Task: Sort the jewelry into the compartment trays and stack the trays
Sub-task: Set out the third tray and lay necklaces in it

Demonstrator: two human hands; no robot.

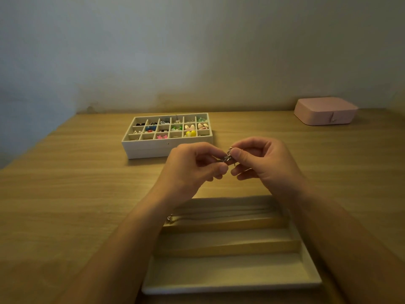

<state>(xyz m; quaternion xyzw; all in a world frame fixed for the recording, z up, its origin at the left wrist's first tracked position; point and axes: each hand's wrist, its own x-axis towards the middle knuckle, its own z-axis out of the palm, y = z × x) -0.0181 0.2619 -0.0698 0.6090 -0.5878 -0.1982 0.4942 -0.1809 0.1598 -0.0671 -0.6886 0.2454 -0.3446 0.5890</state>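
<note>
Two pinches, held mid-air

Under my wrists lies the long-slot tray [230, 289]; beyond, the filled grid tray [151, 150]. My left hand [192, 165] and right hand [267, 163] both pinch a small metal jewelry piece [228, 156] above the table. Light, slippery, likely delicate: best gripped at its ring end.

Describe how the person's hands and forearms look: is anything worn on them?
Both the left hand and the right hand are bare, with no gloves and no rings that can be made out. The left forearm and the right forearm are bare too: no sleeves, watch or bracelet show down to the frame's lower edge.
</note>
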